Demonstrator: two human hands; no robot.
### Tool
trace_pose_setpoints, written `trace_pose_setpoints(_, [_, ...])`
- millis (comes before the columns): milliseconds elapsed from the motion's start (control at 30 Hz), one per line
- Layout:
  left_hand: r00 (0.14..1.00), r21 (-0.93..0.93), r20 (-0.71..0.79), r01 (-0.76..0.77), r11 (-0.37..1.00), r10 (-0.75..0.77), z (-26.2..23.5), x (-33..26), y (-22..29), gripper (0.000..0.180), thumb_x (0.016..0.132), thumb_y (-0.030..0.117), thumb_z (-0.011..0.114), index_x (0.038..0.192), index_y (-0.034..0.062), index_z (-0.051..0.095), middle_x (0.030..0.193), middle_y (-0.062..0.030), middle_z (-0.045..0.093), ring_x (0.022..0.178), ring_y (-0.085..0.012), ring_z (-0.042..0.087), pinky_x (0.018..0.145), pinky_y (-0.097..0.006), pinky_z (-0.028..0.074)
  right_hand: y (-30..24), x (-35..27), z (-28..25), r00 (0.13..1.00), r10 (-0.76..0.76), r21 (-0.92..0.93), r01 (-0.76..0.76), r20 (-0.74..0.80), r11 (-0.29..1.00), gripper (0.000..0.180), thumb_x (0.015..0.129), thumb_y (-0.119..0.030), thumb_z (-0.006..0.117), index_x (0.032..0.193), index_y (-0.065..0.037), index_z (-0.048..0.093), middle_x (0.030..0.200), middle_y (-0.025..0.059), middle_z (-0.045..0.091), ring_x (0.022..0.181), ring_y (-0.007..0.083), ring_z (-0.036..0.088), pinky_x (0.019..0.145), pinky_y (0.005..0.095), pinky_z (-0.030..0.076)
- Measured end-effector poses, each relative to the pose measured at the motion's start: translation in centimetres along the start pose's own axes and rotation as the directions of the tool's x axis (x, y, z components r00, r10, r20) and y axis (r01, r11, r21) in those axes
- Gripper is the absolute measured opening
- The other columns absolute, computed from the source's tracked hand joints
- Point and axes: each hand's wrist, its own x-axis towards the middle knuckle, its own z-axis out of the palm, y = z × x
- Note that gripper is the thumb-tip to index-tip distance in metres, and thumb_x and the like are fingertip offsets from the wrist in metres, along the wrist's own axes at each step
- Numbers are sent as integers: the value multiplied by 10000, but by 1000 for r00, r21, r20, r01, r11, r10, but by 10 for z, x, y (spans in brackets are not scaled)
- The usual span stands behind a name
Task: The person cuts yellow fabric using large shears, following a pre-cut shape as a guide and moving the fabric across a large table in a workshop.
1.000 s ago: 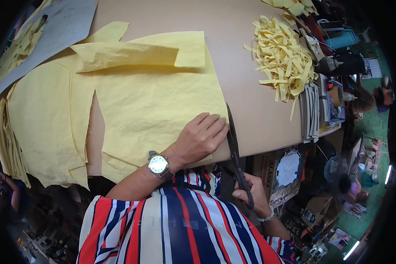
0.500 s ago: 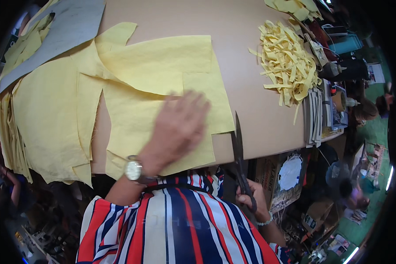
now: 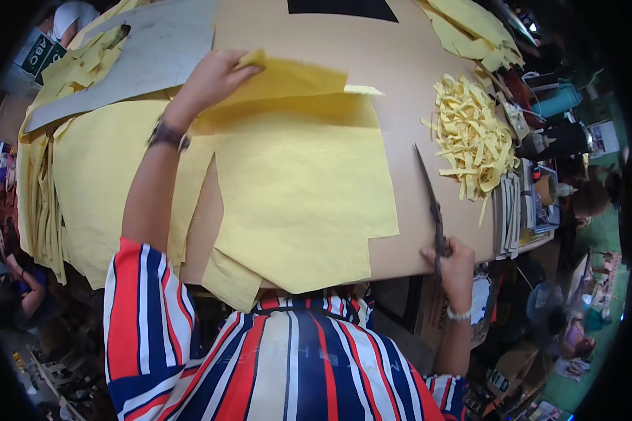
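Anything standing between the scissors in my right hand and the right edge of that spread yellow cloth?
Nothing visible: only tan tabletop shows between the scissors in your right hand and the yellow cloth. The heap of yellow strips lies on the scissors' other side.

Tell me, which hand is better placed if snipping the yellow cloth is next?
Probably the right hand: it holds the scissors, to the right of the cloth. The left hand holds up a flap.

Passage: bare tabletop [image 3: 409, 98] between yellow cloth [image 3: 309, 182] and strip pile [image 3: 474, 137] | Obstacle: scissors [image 3: 432, 200] over its near half
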Motion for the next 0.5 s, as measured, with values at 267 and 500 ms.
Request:
trace_pose_setpoints(267, [832,661,-466,103,743,300,49,70,-59,306,827,250,574,1098,108,583,1001,-107,626,995,-253,559,882,-377,403,-34,60,25,959,-185,-112,164,-216,980,293,722,-75,663,957,74,572,935,204,565,849,305,556,736,378,442])
trace_pose_setpoints(500, [847,263,-473,397,879,-241,1,-15,-63,266,826,280,587,999,79,602,848,-96,632,755,-302,604,683,-365,474,-96,35,81,765,-592,-196,559,-253,806,308,811,-110,583,1087,23,550,1170,214,492,1113,377,459,925,443,385])
